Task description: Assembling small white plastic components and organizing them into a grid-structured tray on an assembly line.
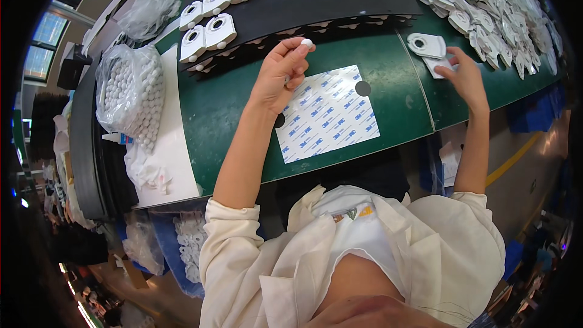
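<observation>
My left hand (278, 76) is closed above the adhesive sheet, pinching a small white ball (306, 43) between thumb and fingertips. To the right, my right hand (467, 79) grips the edge of a white plastic part (427, 45) with a dark-ringed round hole. A second flat white piece shows under it, and I cannot tell whether the two are joined. Between my hands lies the white adhesive sheet (331, 115) with blue print, a dark round disc (362, 88) at its right edge. Another dark disc (279, 121) sits at its left edge, partly behind my left wrist.
Behind, a stack of black boards (303, 9) carries white parts in rows. A heap of similar parts (480, 15) covers the far right of the green table (225, 106). At left are a bag of white balls (130, 88), a small bottle (117, 138) and crumpled tissue (150, 176).
</observation>
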A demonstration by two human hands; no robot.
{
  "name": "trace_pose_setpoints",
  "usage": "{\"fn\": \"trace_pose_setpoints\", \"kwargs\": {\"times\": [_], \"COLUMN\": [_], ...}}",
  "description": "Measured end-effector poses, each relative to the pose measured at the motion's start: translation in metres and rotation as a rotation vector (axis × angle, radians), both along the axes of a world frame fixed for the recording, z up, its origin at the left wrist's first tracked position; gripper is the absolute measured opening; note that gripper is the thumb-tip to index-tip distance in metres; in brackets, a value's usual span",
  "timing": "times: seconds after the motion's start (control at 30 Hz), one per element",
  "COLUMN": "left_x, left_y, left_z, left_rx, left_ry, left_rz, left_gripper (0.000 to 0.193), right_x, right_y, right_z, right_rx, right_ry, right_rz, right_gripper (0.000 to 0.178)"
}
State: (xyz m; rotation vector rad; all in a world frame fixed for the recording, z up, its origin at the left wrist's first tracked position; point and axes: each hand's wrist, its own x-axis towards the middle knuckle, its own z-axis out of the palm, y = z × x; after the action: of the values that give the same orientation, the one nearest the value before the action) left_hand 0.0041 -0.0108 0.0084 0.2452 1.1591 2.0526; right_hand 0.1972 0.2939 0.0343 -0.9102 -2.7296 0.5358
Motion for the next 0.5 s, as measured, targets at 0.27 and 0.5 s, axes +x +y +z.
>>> {"fn": "trace_pose_setpoints", "kwargs": {"times": [0.27, 0.5], "left_x": [0.001, -0.001], "left_y": [0.004, -0.003], "left_z": [0.002, -0.002], "left_rx": [0.015, 0.005], "left_ry": [-0.035, 0.017], "left_rz": [0.008, 0.007], "left_gripper": [0.023, 0.025], "right_x": [0.013, -0.041], "right_y": [0.035, -0.064], "right_z": [0.026, 0.014], "right_rx": [0.450, -0.417], "right_ry": [0.029, 0.657], "right_rz": [-0.099, 0.369], "right_gripper": [0.020, 0.019]}}
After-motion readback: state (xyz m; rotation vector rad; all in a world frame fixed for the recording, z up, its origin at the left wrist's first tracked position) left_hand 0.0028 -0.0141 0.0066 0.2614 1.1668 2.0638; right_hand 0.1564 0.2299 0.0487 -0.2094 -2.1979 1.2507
